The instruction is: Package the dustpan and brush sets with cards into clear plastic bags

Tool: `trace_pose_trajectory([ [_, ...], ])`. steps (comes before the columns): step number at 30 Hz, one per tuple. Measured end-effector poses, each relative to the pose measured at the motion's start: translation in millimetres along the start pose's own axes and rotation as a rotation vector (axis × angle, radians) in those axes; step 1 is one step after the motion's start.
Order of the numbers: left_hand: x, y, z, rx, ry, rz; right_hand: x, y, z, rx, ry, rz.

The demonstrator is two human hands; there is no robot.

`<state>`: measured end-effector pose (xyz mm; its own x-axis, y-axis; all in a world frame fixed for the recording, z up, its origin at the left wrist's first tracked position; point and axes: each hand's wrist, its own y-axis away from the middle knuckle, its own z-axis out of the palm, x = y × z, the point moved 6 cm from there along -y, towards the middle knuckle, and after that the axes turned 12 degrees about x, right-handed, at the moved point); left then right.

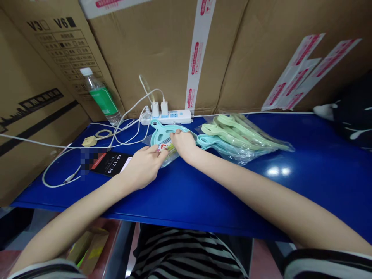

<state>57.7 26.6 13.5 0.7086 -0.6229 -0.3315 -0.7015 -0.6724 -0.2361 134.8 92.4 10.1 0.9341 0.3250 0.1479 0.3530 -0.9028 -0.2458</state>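
Head view: two hands point(145, 166) point(183, 145), fingers point(162, 155) on one bagged utensil point(167, 127), pinch unclear; one bottle point(101, 99)

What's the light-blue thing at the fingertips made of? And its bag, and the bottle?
The light-blue thing looks like smooth moulded plastic: even colour, cut-out shapes. Its bag seems thin plastic film, clear and crinkly with shiny glints. The bottle is see-through and glossy, probably plastic.

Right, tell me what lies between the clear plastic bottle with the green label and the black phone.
The head view shows looped white cables on the blue tabletop between bottle and phone, with a beige plug towards the picture's left.
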Motion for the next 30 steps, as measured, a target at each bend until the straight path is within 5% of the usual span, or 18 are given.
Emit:
trace_pose_trajectory([
  [16, -3.7, 1.2, 1.0, 0.124, -0.032, -0.052, -6.7, 25.3, -6.8, 0.152, 0.104, -0.211],
  [20, 4.8, 3.1, -1.1, 0.237, 0.008, 0.059, -2.5, 55.4, -9.0, 0.194, 0.092, -0.348],
  [25, 20.6, 7.3, -2.5, 0.338, 0.098, 0.23, -2.9, 108.4, -11.9, 0.481, 0.01, -0.744],
  [30, 45.3, 14.3, 2.8, 0.255, 0.195, 0.472, 17.2, 125.5, -7.1, 0.518, -0.131, -0.757],
])
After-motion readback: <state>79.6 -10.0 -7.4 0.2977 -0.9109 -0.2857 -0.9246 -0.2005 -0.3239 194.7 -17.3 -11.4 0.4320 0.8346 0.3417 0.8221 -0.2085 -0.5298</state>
